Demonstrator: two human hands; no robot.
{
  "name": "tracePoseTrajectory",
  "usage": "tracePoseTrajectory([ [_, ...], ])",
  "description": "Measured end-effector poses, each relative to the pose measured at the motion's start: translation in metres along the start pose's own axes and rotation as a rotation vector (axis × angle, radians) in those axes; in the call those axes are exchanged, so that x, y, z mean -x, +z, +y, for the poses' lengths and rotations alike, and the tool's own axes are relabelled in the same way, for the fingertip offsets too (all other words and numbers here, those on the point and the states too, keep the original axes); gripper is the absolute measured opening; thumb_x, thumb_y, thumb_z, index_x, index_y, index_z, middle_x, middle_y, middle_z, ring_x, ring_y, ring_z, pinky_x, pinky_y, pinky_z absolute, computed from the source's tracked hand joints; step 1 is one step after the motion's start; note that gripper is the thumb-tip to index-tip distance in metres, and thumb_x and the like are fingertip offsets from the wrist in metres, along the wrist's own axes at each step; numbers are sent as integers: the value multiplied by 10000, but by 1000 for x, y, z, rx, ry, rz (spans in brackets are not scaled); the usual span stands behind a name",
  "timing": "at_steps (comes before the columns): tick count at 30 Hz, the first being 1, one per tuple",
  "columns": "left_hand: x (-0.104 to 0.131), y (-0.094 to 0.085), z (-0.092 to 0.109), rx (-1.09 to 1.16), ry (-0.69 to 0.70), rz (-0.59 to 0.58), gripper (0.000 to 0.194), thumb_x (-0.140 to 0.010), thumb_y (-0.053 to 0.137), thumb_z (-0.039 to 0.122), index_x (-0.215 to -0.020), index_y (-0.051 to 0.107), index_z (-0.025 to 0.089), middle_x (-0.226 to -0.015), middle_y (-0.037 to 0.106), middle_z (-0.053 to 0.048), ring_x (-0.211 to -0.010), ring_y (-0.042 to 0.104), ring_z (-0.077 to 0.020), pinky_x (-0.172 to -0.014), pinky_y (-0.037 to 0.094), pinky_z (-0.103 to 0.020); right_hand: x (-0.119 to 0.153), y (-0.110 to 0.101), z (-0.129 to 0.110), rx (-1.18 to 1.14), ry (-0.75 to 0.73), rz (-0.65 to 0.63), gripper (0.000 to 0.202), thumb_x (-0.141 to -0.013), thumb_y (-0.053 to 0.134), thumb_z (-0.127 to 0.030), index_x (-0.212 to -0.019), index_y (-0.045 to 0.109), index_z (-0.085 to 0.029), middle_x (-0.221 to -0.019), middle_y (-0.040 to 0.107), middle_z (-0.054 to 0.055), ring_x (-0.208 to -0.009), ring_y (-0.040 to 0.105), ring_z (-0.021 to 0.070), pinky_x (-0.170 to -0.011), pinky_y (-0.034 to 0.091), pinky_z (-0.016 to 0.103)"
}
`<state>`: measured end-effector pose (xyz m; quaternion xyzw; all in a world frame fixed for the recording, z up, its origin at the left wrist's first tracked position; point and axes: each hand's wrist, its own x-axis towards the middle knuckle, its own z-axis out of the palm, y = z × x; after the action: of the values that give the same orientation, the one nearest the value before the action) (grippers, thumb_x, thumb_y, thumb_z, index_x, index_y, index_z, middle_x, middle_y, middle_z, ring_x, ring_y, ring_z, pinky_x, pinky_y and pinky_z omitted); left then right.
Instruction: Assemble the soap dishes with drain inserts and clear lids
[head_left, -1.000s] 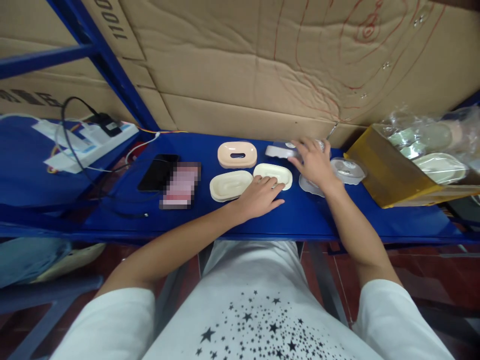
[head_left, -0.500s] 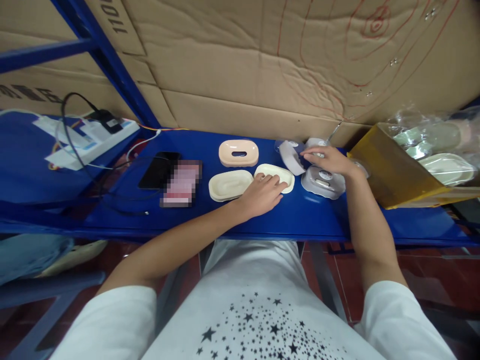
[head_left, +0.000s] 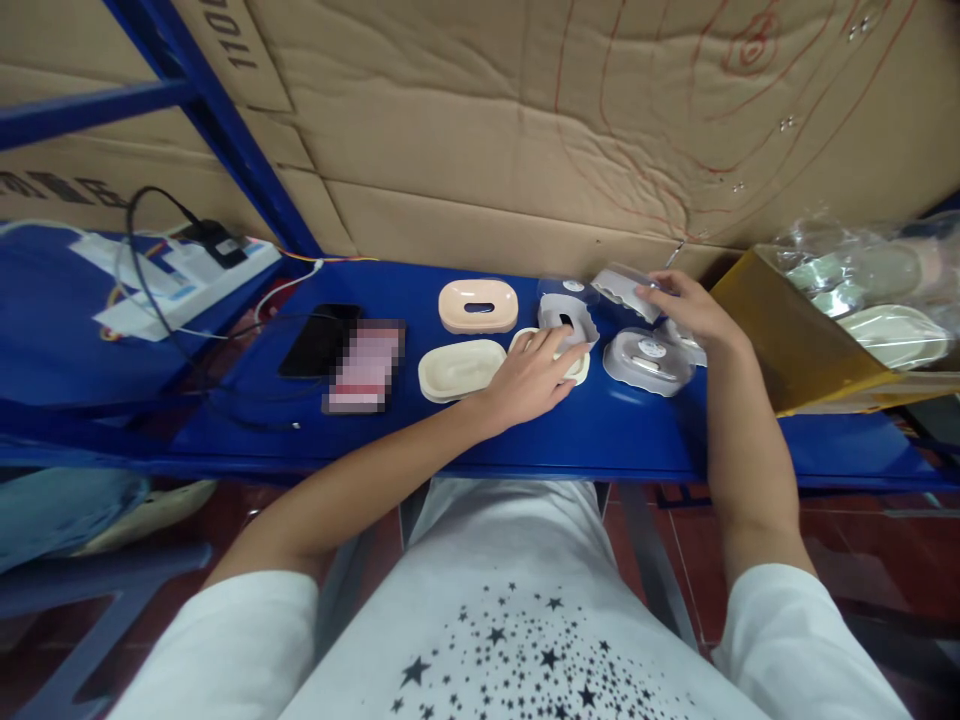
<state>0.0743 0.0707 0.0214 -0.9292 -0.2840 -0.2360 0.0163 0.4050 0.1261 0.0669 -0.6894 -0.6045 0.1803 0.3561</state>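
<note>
My left hand has its thumb and fingers at the near edge of a grey oval soap dish with a dark slot. This dish leans over a cream oval dish, which the hand partly hides. My right hand pinches the right end of a tilted grey soap dish with a wavy edge. Below it lies another grey dish under a clear cover with a round sticker. Beside my left hand rests a cream oval tray, with a peach slotted soap dish behind it.
A cardboard box of wrapped dishes stands at the right. A clear cover lies near the back cardboard wall. Two phones, a black one and a blurred-out one, sit left, near a power strip and cables.
My right hand has moved right, taking one grey dish along. The other grey dish has shifted toward me, over the cream dish, and my left fingers now reach its edge.
</note>
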Motion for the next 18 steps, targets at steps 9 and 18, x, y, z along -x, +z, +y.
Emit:
tracePoseTrajectory([
  [9, -64, 18, -41, 315, -232, 116, 189, -1128, 545, 314, -1247, 636, 199, -1163, 747, -95, -1023, 743, -219, -883, 608, -359, 6, 2, -4, -119, -49, 16, 532, -793, 848, -585, -1205, 728, -272, -1307, 761, 77, -1244, 693, 314, -1127, 572, 512],
  [18, -63, 17, -75, 327, -284, 351, 459, -1111, 446, 192, -1566, 407, 241, -1550, 594, -176, -1401, 618, -263, -1165, 534, -461, 6, 16, -14, -307, 9, 52, 540, -781, 843, -590, -1204, 711, -282, -1264, 746, 57, -1127, 715, 272, -905, 650, 424],
])
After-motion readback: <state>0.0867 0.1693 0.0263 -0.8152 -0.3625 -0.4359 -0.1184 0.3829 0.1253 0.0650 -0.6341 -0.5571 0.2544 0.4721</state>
